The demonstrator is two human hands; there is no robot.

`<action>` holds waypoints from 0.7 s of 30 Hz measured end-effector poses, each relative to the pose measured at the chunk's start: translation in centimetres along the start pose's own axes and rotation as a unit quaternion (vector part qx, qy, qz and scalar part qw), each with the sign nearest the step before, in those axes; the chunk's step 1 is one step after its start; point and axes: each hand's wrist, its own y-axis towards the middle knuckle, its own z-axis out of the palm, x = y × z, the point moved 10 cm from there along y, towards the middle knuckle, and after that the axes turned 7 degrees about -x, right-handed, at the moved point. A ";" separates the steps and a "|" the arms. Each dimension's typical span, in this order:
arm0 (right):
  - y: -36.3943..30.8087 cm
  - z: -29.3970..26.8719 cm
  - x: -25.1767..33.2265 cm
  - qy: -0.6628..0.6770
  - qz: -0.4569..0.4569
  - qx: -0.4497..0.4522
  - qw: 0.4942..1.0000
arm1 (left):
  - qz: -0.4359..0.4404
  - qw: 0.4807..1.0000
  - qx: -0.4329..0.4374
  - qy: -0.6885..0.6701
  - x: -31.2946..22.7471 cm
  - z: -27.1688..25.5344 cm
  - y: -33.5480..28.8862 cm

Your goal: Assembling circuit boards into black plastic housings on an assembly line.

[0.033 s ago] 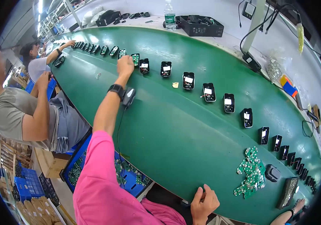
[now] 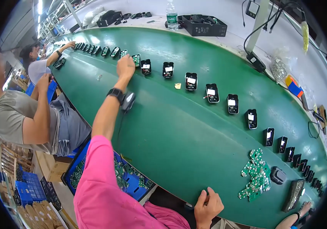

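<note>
My left hand (image 2: pixel 126 67), at the end of a pink sleeve and dark wristband, reaches across the green table. Its fingers are closed by a black housing with a green circuit board (image 2: pixel 136 60); whatever they grip is hidden. Another board-filled housing (image 2: pixel 123 53) stands just beyond. Beside the wrist lies a black corded device (image 2: pixel 128 102). To the right runs a row of open black housings (image 2: pixel 191 81), with white labels inside. My right hand (image 2: pixel 208 206) rests at the near table edge, fingers loosely curled, nothing visible in them.
Loose green circuit boards (image 2: pixel 256 175) lie in a pile at the right, by a black block-shaped part (image 2: pixel 278 175) and a long dark box (image 2: pixel 293 195). A blue tray (image 2: pixel 133 186) of boards sits below my left arm. Co-workers (image 2: pixel 37 122) are at the left; another person's hand (image 2: pixel 305 209) is lower right.
My left hand and forearm have shifted slightly left and up, and the corded device beside the wrist has moved a little left. My right hand has stayed in place.
</note>
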 end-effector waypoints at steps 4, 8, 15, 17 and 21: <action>0.7 -0.5 0.4 -0.010 -0.018 -0.021 1.000 | 0.309 0.929 0.099 -0.178 -8.7 -1.6 -4.4; 2.2 -0.6 1.2 0.080 -0.030 -0.015 0.996 | 0.264 0.938 0.205 -0.095 -6.6 0.3 -4.1; 1.9 -8.4 -5.2 0.019 0.078 -0.132 0.988 | 0.260 0.942 0.110 -0.183 -11.3 -6.1 -8.5; 2.6 -10.4 -8.4 -0.045 0.132 -0.141 0.980 | 0.235 0.907 0.260 -0.233 -18.8 -11.9 -16.8; 8.7 -10.4 -9.6 -0.143 0.089 -0.104 0.980 | 0.364 0.801 0.355 -0.315 -26.8 -18.2 -31.2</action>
